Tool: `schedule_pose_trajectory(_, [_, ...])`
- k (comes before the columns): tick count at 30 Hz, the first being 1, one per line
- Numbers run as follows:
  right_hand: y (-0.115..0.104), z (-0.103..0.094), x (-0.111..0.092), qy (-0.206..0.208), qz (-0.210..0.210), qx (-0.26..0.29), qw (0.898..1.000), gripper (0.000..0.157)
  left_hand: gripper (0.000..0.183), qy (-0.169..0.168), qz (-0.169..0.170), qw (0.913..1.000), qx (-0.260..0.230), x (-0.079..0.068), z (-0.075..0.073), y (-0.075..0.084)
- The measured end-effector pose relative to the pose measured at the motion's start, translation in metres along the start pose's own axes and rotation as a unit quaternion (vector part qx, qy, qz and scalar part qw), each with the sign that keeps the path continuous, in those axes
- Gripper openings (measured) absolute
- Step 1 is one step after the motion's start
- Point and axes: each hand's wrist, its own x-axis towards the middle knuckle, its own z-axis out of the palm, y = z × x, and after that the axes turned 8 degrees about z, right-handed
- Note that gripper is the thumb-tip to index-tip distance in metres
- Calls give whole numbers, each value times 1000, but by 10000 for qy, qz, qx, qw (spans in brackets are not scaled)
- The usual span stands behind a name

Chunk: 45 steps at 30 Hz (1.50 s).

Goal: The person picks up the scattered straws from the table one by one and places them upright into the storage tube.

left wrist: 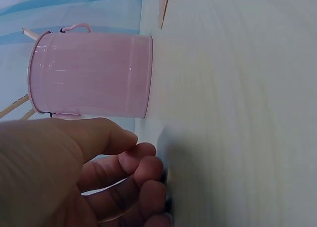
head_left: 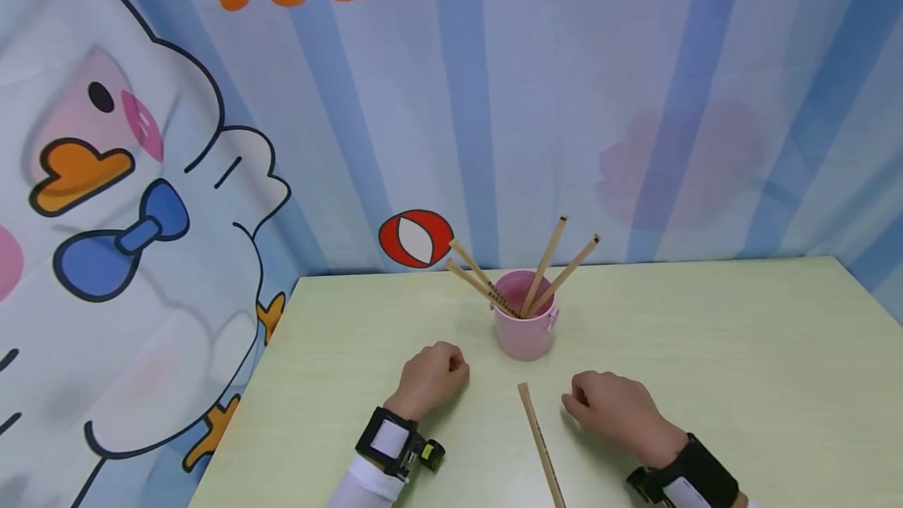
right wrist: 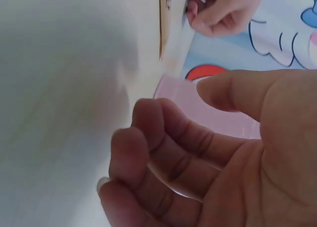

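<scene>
A small pink bucket (head_left: 525,335) stands near the back of the table, with several thin tan sticks (head_left: 553,257) leaning out over its rim. One more tan stick (head_left: 542,445), marked with small dark print, lies on the table between the two hands. My left hand (head_left: 430,376) rests on the table left of the bucket, fingers loosely curled around nothing. Right of the lying stick rests my right hand (head_left: 617,406), its fingers also bent loosely, with a gap between thumb and fingers in the right wrist view. Neither hand touches the bucket or the stick.
The pale table (head_left: 741,335) reaches back to a blue striped cloth backdrop (head_left: 550,100) printed with a large white duck (head_left: 176,367) at the left. Black camera straps (head_left: 388,437) are worn on both wrists.
</scene>
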Motion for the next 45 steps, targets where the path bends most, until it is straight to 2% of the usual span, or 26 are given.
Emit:
schedule_pose_trajectory(16, [-15, 23, -18, 18, -832, -79, 9965, 34, 29, 29, 76, 9999, -62, 0, 0, 0])
schedule_pose_trajectory(29, [-21, 29, -19, -276, -863, -83, 9959, 27, 29, 16, 10, 10000, -29, 0, 0, 2])
schedule_pose_trajectory(37, [-24, 33, -22, -69, -1104, -324, 9933, 27, 30, 65, 48, 10000, 23, -1, 1, 2])
schedule_pose_trajectory(45, [-24, 32, -24, -150, -1078, -325, 9935, 22, 32, 87, 63, 9999, 14, 0, 1, 1])
